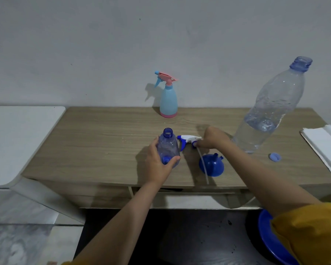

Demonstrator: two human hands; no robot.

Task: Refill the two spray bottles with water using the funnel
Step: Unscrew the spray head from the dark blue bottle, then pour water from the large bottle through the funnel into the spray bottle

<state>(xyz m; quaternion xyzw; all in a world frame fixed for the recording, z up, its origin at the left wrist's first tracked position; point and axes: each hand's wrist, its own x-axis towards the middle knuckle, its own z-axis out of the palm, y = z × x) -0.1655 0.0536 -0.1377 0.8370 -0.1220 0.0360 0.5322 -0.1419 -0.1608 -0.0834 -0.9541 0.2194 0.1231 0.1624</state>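
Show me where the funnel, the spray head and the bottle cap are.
funnel (pixel 212 166): head view, on its blue bowl, lying mouth down on the desk.
spray head (pixel 188 139): head view, on its white top, held by the right hand.
bottle cap (pixel 275 157): head view, on its blue top.

The right hand (pixel 212 138) is covering the collar of the detached spray head (pixel 188 139), so the grip there cannot be told. The left hand (pixel 159 161) is hiding the near side of the clear blue bottle (pixel 167 145). The frame's right edge is cutting off the white paper stack (pixel 325 146); the bottom edge is cropping the blue basin (pixel 269 240) and the yellow sleeve (pixel 311 232).
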